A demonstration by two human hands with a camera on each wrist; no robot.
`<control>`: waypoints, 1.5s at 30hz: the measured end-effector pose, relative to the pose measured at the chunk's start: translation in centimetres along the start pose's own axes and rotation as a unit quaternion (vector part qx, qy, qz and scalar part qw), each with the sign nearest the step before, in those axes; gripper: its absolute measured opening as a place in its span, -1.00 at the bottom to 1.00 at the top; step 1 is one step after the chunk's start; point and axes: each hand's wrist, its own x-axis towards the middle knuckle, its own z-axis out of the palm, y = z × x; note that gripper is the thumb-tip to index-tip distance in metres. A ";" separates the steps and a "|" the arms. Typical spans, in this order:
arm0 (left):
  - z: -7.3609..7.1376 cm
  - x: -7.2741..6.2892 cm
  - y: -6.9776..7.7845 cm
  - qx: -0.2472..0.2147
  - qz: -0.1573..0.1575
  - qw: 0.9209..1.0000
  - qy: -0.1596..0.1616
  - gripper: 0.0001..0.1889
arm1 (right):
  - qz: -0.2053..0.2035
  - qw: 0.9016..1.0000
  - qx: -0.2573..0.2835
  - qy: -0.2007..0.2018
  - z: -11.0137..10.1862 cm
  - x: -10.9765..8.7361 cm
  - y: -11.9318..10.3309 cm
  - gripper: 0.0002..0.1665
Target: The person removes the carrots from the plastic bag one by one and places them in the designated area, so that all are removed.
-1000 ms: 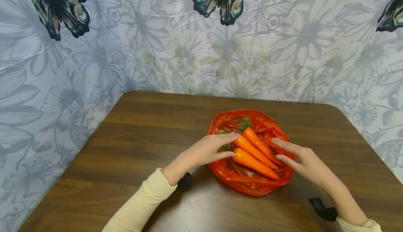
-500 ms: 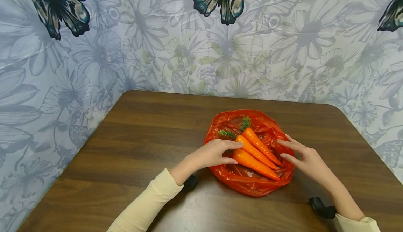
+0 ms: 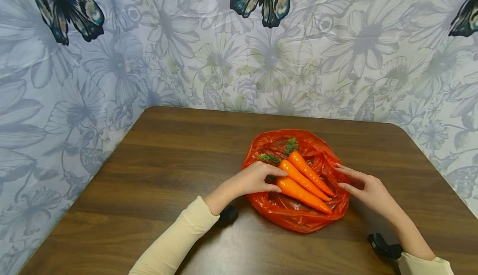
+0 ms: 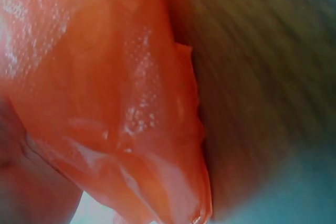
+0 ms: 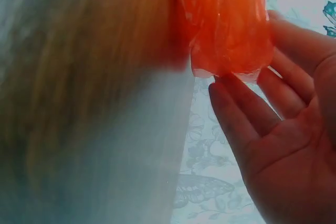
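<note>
A red plastic bag (image 3: 298,222) stands on the table, its top spread round with several orange carrots lying in it. My left hand (image 3: 250,181) reaches over the bag's left rim. Its thumb and fingers lie on either side of the thick end of the nearest carrot (image 3: 304,195) and pinch it; its leafy top is mostly hidden. The middle carrot (image 3: 298,177) and the far carrot (image 3: 308,169) lie beside it with green tops. At the bag's right side, my right hand (image 3: 373,190) touches the rim with extended fingers; in the right wrist view they are beside the bag (image 5: 226,30).
The brown wooden table (image 3: 149,175) has rounded far corners. Behind it hangs a pale floral cloth (image 3: 179,51) with printed butterflies. Dark wrist-worn devices, such as the one by the right forearm (image 3: 382,246), hang under both wrists.
My left hand has come down and slightly right, and its thumb and fingers have drawn closer around the nearest carrot. My right hand has shifted outward to the bag's rim.
</note>
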 end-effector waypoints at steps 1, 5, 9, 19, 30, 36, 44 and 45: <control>0.0 0.1 -0.1 -0.001 -0.002 1.000 -0.001 -0.51 | 0.001 1.000 0.002 -0.001 0.0 0.0 0.1 -0.47; 0.2 0.3 -0.3 -0.001 -0.013 1.000 -0.004 -0.52 | 0.009 1.000 0.007 -0.005 0.0 0.0 0.4 -0.47; 0.3 0.4 -0.4 0.001 -0.020 1.000 -0.005 -0.53 | 0.017 1.000 0.012 -0.011 0.1 0.0 0.4 -0.48; 0.3 0.4 -0.3 0.019 -0.040 0.998 -0.037 -0.49 | 0.019 1.000 0.003 -0.011 0.1 0.0 0.5 -0.48; 0.6 0.6 -0.4 0.036 -0.043 0.997 -0.050 -0.46 | 0.034 0.999 -0.006 -0.014 0.2 0.0 0.6 -0.48; 0.6 0.7 -0.4 0.029 -0.047 0.997 -0.051 -0.45 | 0.040 0.999 -0.002 -0.013 0.2 0.0 0.5 -0.48; 0.6 0.9 -0.5 0.034 -0.047 0.997 -0.052 -0.47 | 0.037 0.999 0.021 -0.010 0.2 0.1 0.6 -0.49; 0.6 0.9 -0.5 0.034 -0.047 0.997 -0.051 -0.47 | 0.036 0.999 0.023 -0.009 0.2 0.1 0.7 -0.50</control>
